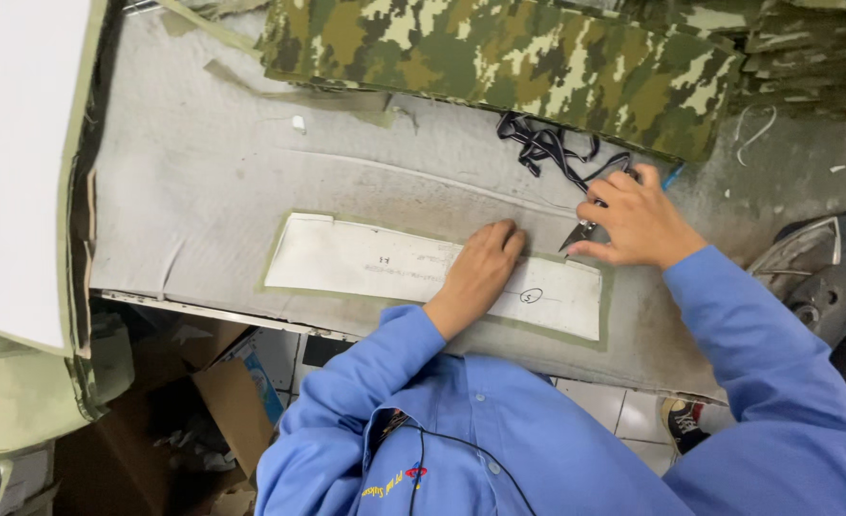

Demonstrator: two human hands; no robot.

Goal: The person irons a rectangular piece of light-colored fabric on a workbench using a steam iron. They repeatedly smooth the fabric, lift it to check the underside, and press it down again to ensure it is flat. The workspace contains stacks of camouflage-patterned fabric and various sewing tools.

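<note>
The left hand (pixel 475 272) lies flat, fingers spread, pinning the white paper pattern (pixel 375 263) to the grey tabletop (pixel 193 172) so it cannot shift. Just beyond, the right hand (pixel 638 227) has its grip clamped on small snips (pixel 578 234) at the pattern's far edge. Camouflage fabric (pixel 499 57) lies farther back.

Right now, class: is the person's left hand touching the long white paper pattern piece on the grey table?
Touching: the head view shows the left hand pressed flat on the white paper pattern piece.
</note>
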